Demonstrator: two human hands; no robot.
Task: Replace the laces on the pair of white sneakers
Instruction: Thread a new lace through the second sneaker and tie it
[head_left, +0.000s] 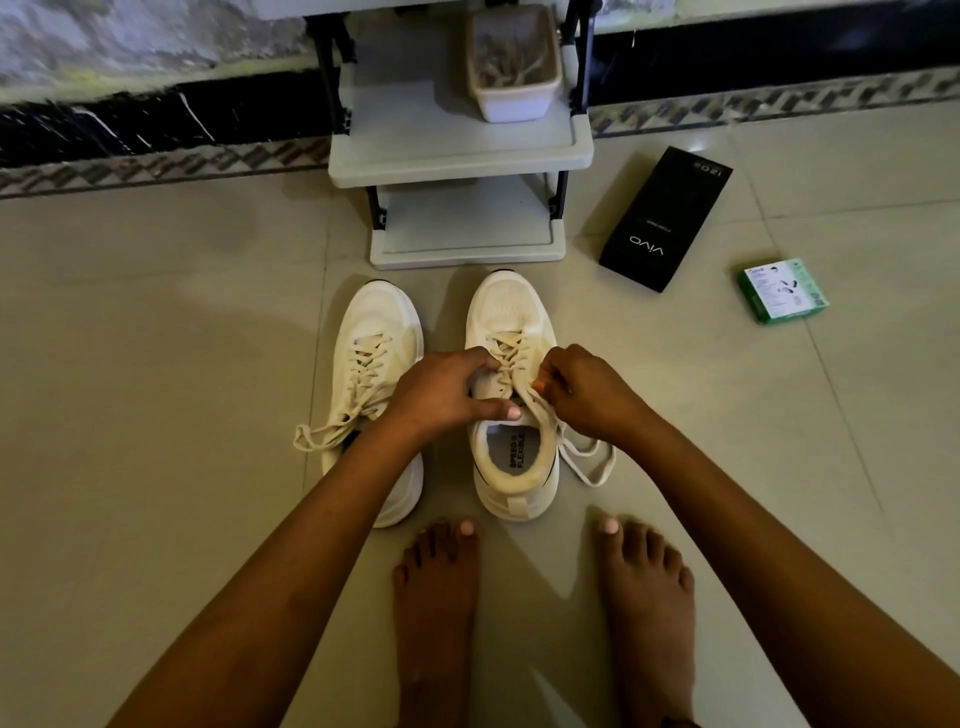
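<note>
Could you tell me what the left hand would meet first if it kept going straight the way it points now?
Probably the right hand: the left hand points rightward across the right sneaker's laces, with only those between them; depth is uncertain.

White sneakers (511, 332) with cream laces (363, 364), black box (665, 218), green-and-white box (783, 291), grey rack (457, 150), beige floor tiles (156, 364)

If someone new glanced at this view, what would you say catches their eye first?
Most likely the two hands meeting over the right white sneaker at the centre of the tiled floor: the left hand grips its tongue while the right hand pinches its lace. Next come the left sneaker beside it, laces loose, and the black vivo box lying to the right near the grey shelf rack.
</note>
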